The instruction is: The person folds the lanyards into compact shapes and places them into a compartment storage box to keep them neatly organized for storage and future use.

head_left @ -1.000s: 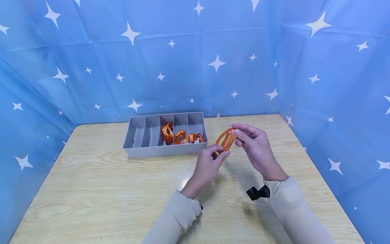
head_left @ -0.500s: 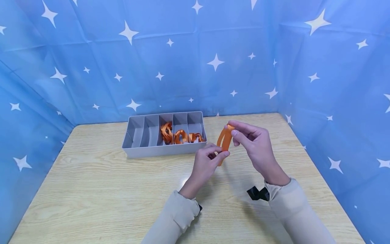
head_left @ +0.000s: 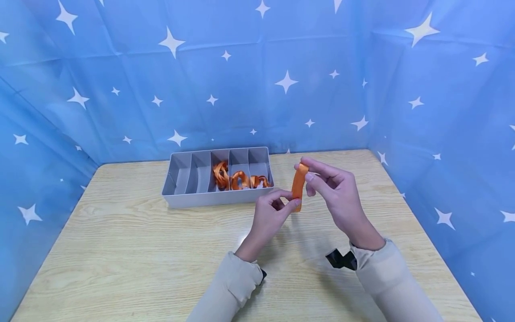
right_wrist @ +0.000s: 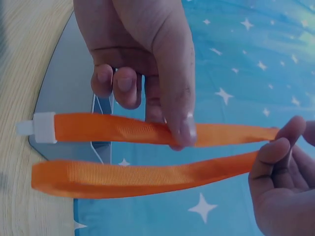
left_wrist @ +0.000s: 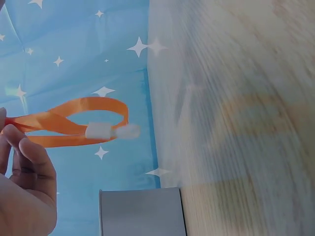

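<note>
Both hands hold an orange lanyard [head_left: 298, 185] above the table, right of the grey box. My right hand [head_left: 339, 192] pinches its folded top end between thumb and fingers. Lower down, my left hand [head_left: 271, 214] pinches a strand with thumb and forefinger. In the right wrist view the left hand [right_wrist: 142, 64] comes in from the top and the right hand [right_wrist: 283, 182] from the right edge. A white plastic clip [right_wrist: 44, 128] ends one strand, and another strand hangs as a loop. In the left wrist view the clip [left_wrist: 98, 131] lies beside a loop beyond the left hand [left_wrist: 29, 182].
The grey divided box [head_left: 219, 199] stands at the back of the wooden table [head_left: 141, 255]. Orange lanyards [head_left: 240, 180] lie in three of its compartments. A blue curtain with white stars [head_left: 241, 80] hangs behind and along both sides.
The lanyard's strands, spread apart earlier, now line up as one band in the head view. My right hand has risen slightly at its top; my left hand has hardly moved.
</note>
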{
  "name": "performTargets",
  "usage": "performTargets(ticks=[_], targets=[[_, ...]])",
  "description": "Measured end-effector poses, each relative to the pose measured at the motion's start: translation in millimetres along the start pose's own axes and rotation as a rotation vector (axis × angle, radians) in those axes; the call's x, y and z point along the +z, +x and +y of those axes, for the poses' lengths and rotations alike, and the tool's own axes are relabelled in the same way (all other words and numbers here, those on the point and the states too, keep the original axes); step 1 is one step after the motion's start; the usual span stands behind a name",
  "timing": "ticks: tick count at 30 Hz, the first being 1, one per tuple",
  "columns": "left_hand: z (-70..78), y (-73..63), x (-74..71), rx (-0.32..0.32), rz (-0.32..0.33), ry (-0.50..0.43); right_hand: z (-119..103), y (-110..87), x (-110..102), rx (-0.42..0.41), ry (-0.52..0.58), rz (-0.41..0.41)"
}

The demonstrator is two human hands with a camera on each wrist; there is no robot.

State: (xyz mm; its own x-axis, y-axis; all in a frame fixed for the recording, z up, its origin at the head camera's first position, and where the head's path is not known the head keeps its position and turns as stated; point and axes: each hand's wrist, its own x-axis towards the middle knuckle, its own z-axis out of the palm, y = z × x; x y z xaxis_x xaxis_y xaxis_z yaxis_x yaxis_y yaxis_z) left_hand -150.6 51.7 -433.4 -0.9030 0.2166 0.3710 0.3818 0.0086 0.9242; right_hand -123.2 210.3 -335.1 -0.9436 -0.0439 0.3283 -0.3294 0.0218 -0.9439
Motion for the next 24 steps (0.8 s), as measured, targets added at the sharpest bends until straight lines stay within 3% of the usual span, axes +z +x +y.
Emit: performTargets(ticks=[7,12,17,24], targets=[[4.2,2.8,0.1,-0.037,0.055,-0.045,-3.5,-2.0,5.5,-0.014,0.026,-0.02],[3.4,4.2,-0.8,0.011,0.081,-0.041,-4.6,-3.7,7.5,-0.002,0.026,-0.034],[1.8,4.7,-3.6,0.026,0.057,0.027,-5.4,-6.6,9.3,0.006,0.027,-0.055],[1.8,8.1,-11.8,-0.049,-0.017,0.082,-7.4,-9.5,10.8,0.014,0.021,-0.071]])
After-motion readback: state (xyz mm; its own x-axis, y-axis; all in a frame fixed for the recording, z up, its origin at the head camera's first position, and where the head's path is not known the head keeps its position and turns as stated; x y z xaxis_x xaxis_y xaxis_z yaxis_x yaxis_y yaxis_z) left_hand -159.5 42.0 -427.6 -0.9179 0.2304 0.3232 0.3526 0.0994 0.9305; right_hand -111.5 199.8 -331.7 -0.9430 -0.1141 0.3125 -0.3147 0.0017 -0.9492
